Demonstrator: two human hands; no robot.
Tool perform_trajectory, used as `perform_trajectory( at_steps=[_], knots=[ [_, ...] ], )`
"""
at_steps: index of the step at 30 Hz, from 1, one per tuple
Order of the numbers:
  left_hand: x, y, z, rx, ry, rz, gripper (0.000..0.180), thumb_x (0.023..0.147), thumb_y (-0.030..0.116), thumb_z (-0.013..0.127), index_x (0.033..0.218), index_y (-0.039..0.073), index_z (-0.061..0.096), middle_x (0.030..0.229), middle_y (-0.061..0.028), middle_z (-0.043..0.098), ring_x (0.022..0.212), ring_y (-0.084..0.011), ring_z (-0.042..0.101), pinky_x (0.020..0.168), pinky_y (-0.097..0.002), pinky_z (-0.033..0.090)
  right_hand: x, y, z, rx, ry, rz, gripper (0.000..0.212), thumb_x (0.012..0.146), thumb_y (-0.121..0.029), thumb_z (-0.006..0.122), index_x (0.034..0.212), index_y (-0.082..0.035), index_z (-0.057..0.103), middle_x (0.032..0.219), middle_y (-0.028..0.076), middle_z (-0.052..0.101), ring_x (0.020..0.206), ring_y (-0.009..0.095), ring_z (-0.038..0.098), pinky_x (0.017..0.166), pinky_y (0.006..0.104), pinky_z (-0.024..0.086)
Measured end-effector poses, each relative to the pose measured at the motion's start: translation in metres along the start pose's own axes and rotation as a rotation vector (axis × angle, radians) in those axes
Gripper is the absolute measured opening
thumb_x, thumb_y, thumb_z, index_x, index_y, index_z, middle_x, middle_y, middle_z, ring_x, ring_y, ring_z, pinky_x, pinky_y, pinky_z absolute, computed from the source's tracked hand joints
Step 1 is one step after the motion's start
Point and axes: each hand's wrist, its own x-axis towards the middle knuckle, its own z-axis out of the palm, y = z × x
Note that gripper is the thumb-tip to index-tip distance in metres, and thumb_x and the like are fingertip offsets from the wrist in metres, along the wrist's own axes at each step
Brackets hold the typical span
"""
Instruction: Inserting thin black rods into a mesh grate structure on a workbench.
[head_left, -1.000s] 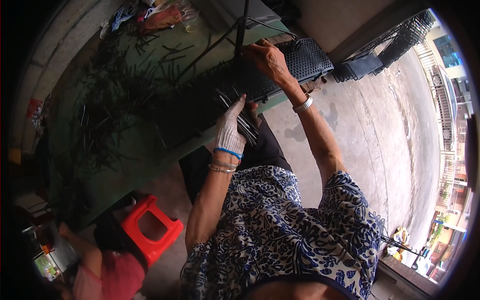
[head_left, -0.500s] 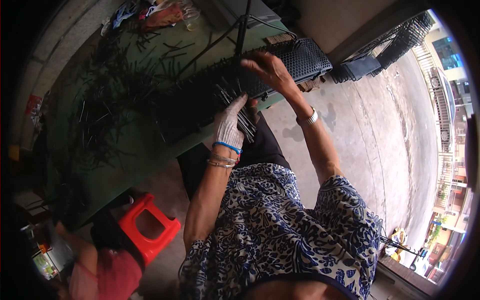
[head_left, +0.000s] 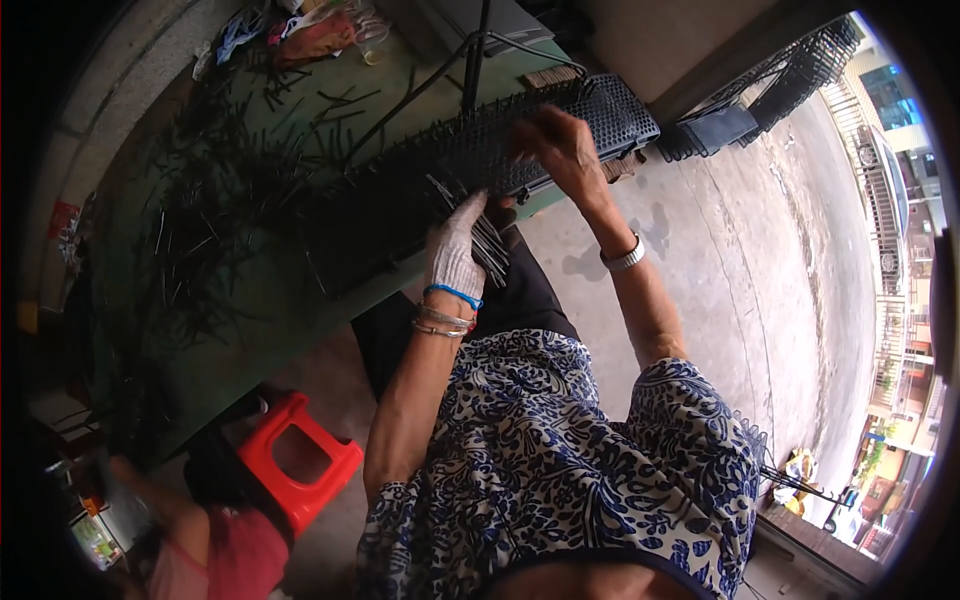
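Note:
My left hand point(head_left: 457, 243), in a pale knitted glove, is closed round a bundle of thin dark sticks point(head_left: 488, 250) at the near edge of the green table. Their ends poke out above and below my grip. Bare and with a watch at its wrist, my right hand point(head_left: 560, 145) hovers over a long black panel full of small holes point(head_left: 615, 110). Its fingers are bent but smeared by motion, so whether they hold a stick cannot be made out. Rows of short sticks stand up along the panel's far edge.
Loose dark sticks point(head_left: 230, 190) lie scattered over the green table point(head_left: 290, 320). A black metal stand point(head_left: 480, 60) rises behind the panel. At the lower left are a red plastic stool point(head_left: 300, 465) and another person in a pink top point(head_left: 240, 550). Black racks point(head_left: 725, 130) stand at the right.
My right hand has moved slightly right and toward me, away from the stand's post. The left hand keeps its bundle in nearly the same place.

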Motion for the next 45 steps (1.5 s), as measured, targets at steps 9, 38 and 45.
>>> perform_trajectory(
  at_steps=[9, 38, 45],
  knots=[
    [0.002, -0.002, 0.011, -0.201, 0.000, -0.154, 0.015, 0.089, 0.023, 0.063, 0.095, 0.008, 0.060, 0.075, -0.0080, 0.064, 0.057, -0.0192, 0.059, 0.049, -0.0350, 0.052, 0.043, 0.025, 0.011, -0.374, 0.552, -0.392, 0.010, 0.087, -0.004, 0.061, 0.097, -0.001, 0.060, 0.082, 0.010, 0.067, 0.070, 0.014, 0.064, 0.063, 0.0261, 0.051],
    [0.003, 0.000, 0.021, 0.019, 0.019, -0.051, 0.017, 0.086, 0.024, 0.067, 0.091, 0.009, 0.064, 0.073, -0.0054, 0.065, 0.059, -0.0180, 0.062, 0.050, -0.0323, 0.053, 0.003, -0.008, -0.002, -0.227, 0.233, -0.107, 0.013, 0.090, -0.009, 0.059, 0.097, 0.001, 0.063, 0.080, 0.006, 0.065, 0.066, 0.009, 0.058, 0.059, 0.0248, 0.047],
    [0.012, -0.002, 0.020, -0.025, -0.097, -0.158, 0.020, 0.089, 0.027, 0.064, 0.100, 0.011, 0.065, 0.081, -0.0060, 0.066, 0.066, -0.0193, 0.065, 0.059, -0.0373, 0.057, 0.042, 0.024, 0.003, -0.244, 0.562, -0.336, 0.008, 0.089, -0.004, 0.058, 0.095, 0.000, 0.061, 0.076, 0.006, 0.063, 0.058, 0.010, 0.057, 0.052, 0.0244, 0.046]
  ],
)
